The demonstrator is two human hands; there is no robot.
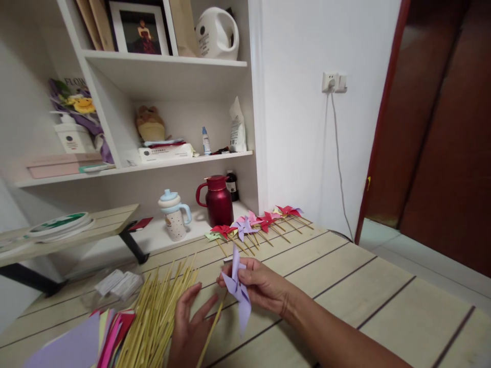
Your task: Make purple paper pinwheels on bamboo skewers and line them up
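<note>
A lilac paper pinwheel (238, 289) is pinched between the thumb and fingers of my right hand (263, 286), its pointed blades spread out. From behind it a thin wooden stick (210, 329) slants down toward me; the blades hide whether the two are joined. My left hand (194, 317) is beside that stick with fingers stretched and apart, and I see no grip on it. Just left of this hand lies a big bundle of similar bamboo sticks (151, 312). Lilac, pink and red paper sheets (71, 342) are stacked at the lower left.
Several finished pinwheels (245, 227) lie along the table's back edge. Behind them stand a red thermos jug (219, 202) and a pale cup with a blue handle (175, 217). A clear box (115, 286) with white packets and a small raised stand (111, 220) occupy the left.
</note>
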